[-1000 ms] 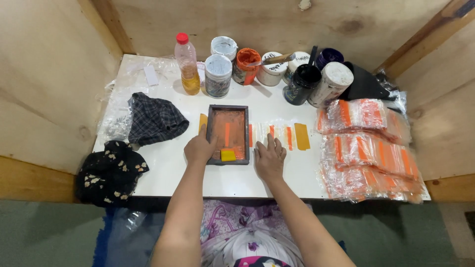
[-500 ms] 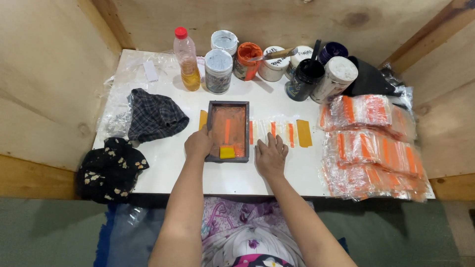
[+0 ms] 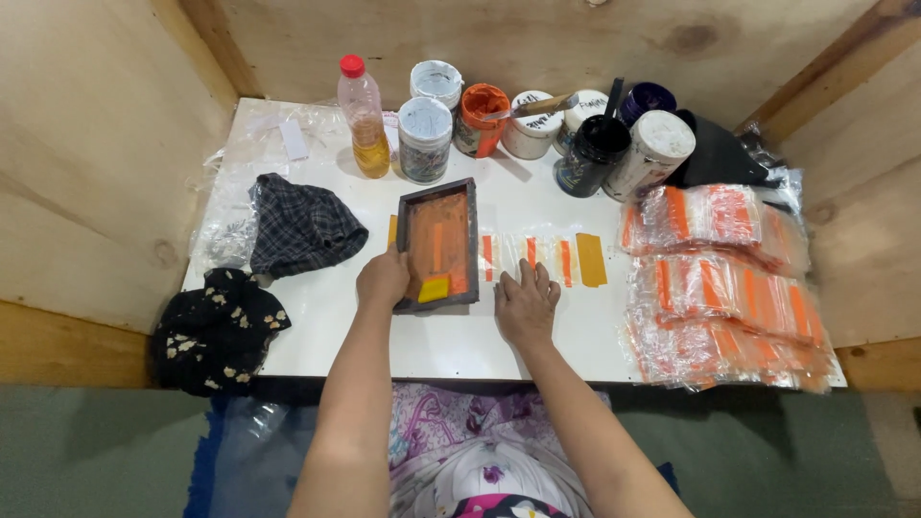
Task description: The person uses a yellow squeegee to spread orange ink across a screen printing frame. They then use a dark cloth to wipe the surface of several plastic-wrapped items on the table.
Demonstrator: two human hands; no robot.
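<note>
On the white counter the left hand closes its grip on the near left corner of a small dark-framed printing screen smeared with orange ink, a yellow block lying at its near end just beside the fingers. The right hand lies flat and open, holding nothing, its fingertips pressing the near edge of clear plastic bags printed with orange stripes, just right of the screen. Stacked bundles of striped clear bags fill the right end of the counter. Along the back wall stand a bottle of amber liquid with a red cap, white-lidded jars, an orange-stained jar and dark jars. A small white paper tag lies at the far left. A checked cloth and a black flowered cloth lie left of the screen, well clear of both hands.
</note>
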